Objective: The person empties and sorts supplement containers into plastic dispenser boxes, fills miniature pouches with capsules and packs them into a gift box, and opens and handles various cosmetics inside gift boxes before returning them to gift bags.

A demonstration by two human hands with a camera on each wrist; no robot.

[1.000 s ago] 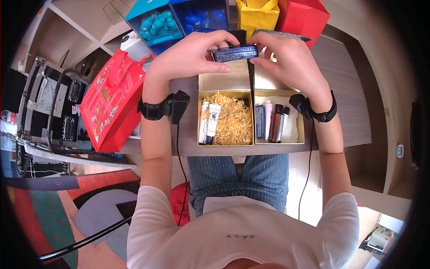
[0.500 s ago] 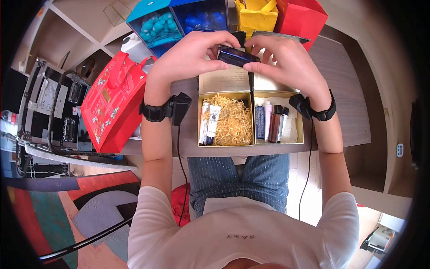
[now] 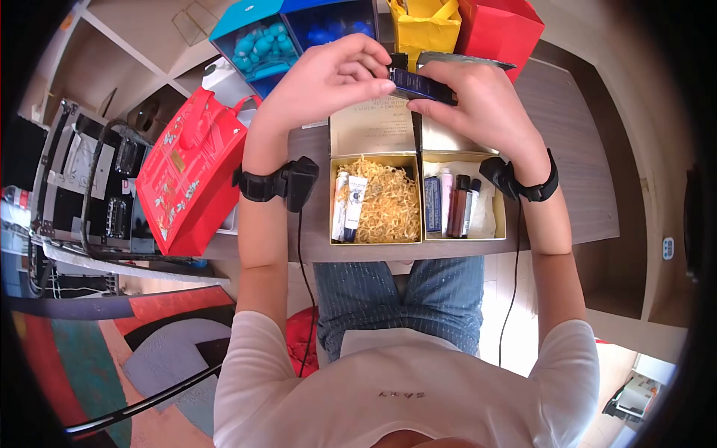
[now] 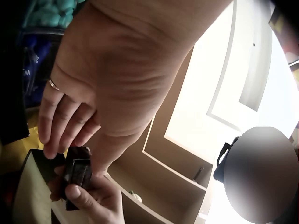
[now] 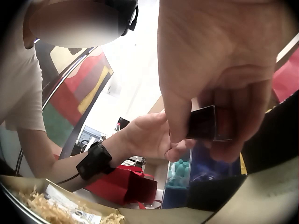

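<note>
My right hand [image 3: 485, 93] grips a small dark blue carton [image 3: 423, 86] with fine light print, thumb on the near side and fingers on the far side. The carton's left end faces my left hand [image 3: 328, 78], whose thumb tip lies right at that end, with the other fingers loosely bent above it. In the left wrist view the carton [image 4: 78, 170] shows a dark end face between the hands. Below the hands stand two open gift boxes: the left one [image 3: 331, 198] holds crinkled paper shreds and two white tubes [image 3: 355, 198]; the right one [image 3: 503, 224] holds several cosmetics, including brown bottles [image 3: 459, 205].
A red gift bag [image 3: 190, 175] leans at the left of the desk [image 3: 567, 164]. Behind the hands stand teal and blue boxes [image 3: 291, 52], a yellow bag [image 3: 426, 33] and a red bag [image 3: 500, 37]. Cables hang from both wrist cameras.
The carton has been turned from its printed blue side to a darker side and shifted right. Both hands held it earlier; my left fingers have since drawn away and spread, leaving it in my right hand.
</note>
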